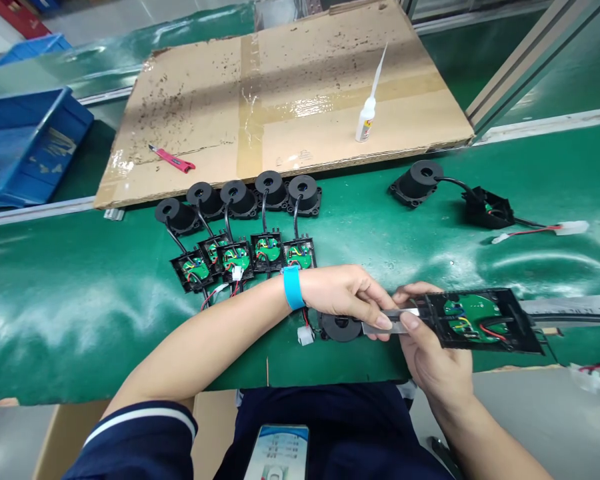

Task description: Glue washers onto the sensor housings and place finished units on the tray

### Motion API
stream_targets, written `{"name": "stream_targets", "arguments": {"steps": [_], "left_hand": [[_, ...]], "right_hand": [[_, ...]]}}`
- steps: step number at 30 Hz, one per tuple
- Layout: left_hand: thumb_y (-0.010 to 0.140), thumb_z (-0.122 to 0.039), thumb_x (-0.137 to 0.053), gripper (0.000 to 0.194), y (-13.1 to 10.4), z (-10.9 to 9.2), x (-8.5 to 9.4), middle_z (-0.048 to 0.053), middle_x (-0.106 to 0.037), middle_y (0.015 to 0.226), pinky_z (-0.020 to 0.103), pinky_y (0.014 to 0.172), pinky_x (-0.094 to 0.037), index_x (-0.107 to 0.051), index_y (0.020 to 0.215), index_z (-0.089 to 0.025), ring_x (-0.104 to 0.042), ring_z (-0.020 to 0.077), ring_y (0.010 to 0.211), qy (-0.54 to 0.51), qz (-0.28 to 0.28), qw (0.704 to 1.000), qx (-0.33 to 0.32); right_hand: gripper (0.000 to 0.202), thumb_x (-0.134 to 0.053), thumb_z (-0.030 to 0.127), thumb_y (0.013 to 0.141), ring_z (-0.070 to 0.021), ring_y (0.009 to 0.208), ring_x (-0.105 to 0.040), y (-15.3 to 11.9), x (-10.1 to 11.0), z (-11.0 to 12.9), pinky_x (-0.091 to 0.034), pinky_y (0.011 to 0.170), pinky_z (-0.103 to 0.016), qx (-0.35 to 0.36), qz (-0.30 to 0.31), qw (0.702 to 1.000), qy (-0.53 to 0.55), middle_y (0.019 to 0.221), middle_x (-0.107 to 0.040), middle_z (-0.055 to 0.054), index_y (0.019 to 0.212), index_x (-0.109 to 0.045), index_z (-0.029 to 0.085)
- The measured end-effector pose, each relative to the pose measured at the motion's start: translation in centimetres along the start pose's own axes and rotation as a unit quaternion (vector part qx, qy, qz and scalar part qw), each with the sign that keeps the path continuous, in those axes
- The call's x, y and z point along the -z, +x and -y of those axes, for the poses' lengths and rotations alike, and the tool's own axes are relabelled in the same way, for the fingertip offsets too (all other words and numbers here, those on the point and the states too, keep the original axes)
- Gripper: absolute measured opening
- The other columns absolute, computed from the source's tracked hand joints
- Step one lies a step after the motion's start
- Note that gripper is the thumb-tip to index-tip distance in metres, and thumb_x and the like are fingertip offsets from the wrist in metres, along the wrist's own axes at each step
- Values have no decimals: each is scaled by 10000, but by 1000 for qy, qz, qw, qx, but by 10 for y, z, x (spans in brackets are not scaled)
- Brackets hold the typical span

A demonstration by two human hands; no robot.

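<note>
My left hand (360, 297), wearing a blue wristband (293, 288), pinches the near end of a steel ruler (575, 307) together with a black cable. A round black part (341, 328) lies just below that hand, partly covered. My right hand (437, 350) is closed at the left edge of an open black housing (517, 320), its thumb pressing on the ruler. Inside the housing sits a green circuit board (473, 317) with coloured wires. The ruler passes behind the housing, and a black cable runs along it to the right. The fingers beneath are partly hidden.
Several similar housings (235, 257) with round black parts (237, 197) stand left on the green mat; another assembly (487, 207) lies right. A cardboard sheet (290, 87) holds a red cutter (173, 159) and a glue bottle (366, 120). A blue bin (30, 147) is far left.
</note>
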State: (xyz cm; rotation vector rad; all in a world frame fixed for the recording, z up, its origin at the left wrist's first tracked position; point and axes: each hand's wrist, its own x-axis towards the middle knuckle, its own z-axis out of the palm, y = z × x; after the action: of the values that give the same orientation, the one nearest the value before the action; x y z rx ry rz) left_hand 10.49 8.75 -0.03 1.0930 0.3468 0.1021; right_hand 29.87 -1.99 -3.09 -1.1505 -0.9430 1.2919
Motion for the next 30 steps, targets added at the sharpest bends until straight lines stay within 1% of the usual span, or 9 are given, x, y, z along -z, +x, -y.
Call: {"name": "stream_targets", "arguments": {"steps": [4, 6, 9, 12, 16, 19, 22, 26, 30], "left_hand": [[871, -234, -793, 139, 0, 0, 1, 12, -778, 835, 186, 806, -558, -805, 982, -151, -706, 98, 771, -10, -4, 1000, 7], [866, -206, -794, 160, 0, 1, 1, 10, -790, 842, 185, 798, -565, -805, 1018, -158, -720, 97, 771, -24, -6, 1000, 17], [817, -201, -843, 223, 1, 3, 2, 8, -801, 841, 199, 788, -586, -805, 1034, -162, -737, 107, 763, -58, -2, 998, 28], [761, -219, -897, 280, 1, 5, 3, 12, -805, 835, 205, 781, -596, -809, 1020, -160, -743, 115, 760, -74, 2, 997, 25], [793, -216, -870, 239, 2, 5, 2, 7, -805, 825, 199, 764, -598, -812, 1020, -168, -740, 108, 745, -77, 1, 997, 22], [823, -188, -835, 199, 2, 4, 1, 4, -803, 820, 198, 763, -596, -812, 1020, -169, -738, 104, 742, -73, -3, 997, 29], [828, -165, -825, 198, 2, 3, 1, 4, -803, 820, 199, 777, -590, -809, 1025, -166, -737, 101, 740, -69, -7, 997, 33], [836, -169, -823, 205, 2, 3, 2, 11, -805, 826, 202, 787, -588, -808, 1040, -159, -744, 105, 746, -62, -8, 997, 37], [851, -165, -805, 191, 2, 3, 2, 8, -804, 826, 198, 793, -587, -807, 1042, -159, -742, 101, 749, -59, -9, 998, 33]], "right_hand": [[867, -971, 525, 711, -267, 996, -696, 7, 26, 9, -641, 854, -420, -37, 104, 993, 29, 1260, -661, -64, 1465, -566, 384], [989, -989, 587, 642, -276, 1032, -706, 10, 42, 13, -644, 882, -410, -38, 98, 994, 44, 1327, -664, -63, 1502, -544, 387], [870, -988, 563, 653, -280, 1100, -715, 10, 61, 15, -644, 903, -376, -31, 76, 996, 32, 1315, -706, -33, 1424, -615, 405], [744, -977, 558, 677, -284, 1191, -696, 11, 70, 15, -636, 948, -374, -39, 74, 996, 20, 1281, -733, -15, 1335, -665, 406], [788, -993, 556, 651, -285, 1187, -706, 15, 70, 16, -633, 970, -379, -58, 74, 995, 23, 1261, -743, -29, 1345, -661, 385], [820, -1013, 546, 620, -293, 1101, -740, 17, 69, 19, -655, 918, -387, -63, 76, 995, 22, 1249, -747, -37, 1344, -666, 378], [825, -1016, 561, 602, -278, 1074, -745, 17, 68, 22, -657, 889, -354, -73, 74, 994, 17, 1237, -750, -24, 1328, -674, 373], [796, -1008, 584, 604, -279, 1122, -724, 16, 69, 22, -638, 931, -359, -83, 71, 994, 5, 1256, -736, -4, 1301, -676, 392], [762, -1000, 565, 632, -294, 1153, -714, 18, 74, 18, -630, 957, -384, -71, 100, 992, 4, 1273, -729, -14, 1301, -674, 399]]}}
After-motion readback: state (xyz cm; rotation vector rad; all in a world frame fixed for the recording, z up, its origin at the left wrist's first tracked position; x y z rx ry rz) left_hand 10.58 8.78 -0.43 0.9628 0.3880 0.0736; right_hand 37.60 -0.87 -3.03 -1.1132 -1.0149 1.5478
